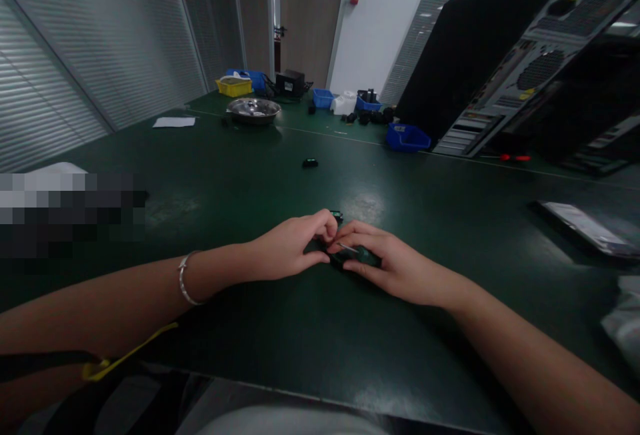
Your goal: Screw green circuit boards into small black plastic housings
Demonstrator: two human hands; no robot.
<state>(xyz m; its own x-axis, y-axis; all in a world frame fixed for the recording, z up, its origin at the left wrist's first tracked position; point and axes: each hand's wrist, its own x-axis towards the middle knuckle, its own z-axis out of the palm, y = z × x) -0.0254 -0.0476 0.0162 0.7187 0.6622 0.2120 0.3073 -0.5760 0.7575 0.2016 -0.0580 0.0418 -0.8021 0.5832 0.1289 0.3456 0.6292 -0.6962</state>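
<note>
My right hand [383,258] is closed around a small screwdriver [367,256] with a dark green handle, its thin metal shaft pointing left. Facing it, my left hand [295,245] has its fingers curled at a small dark part that is mostly hidden between the two hands. The fingertips of both hands nearly meet over the green table [280,348]. Just beyond them lies a small black piece with a green top [337,216]. Farther forward, a similar black piece [310,163] rests on the table.
A metal bowl [254,110], yellow bin [234,87] and blue bin [407,137] stand toward the back. Black computer towers [480,55] are at the right, near a red screwdriver [515,157]. A phone-like flat object [587,227] lies right; white paper [174,122] lies left.
</note>
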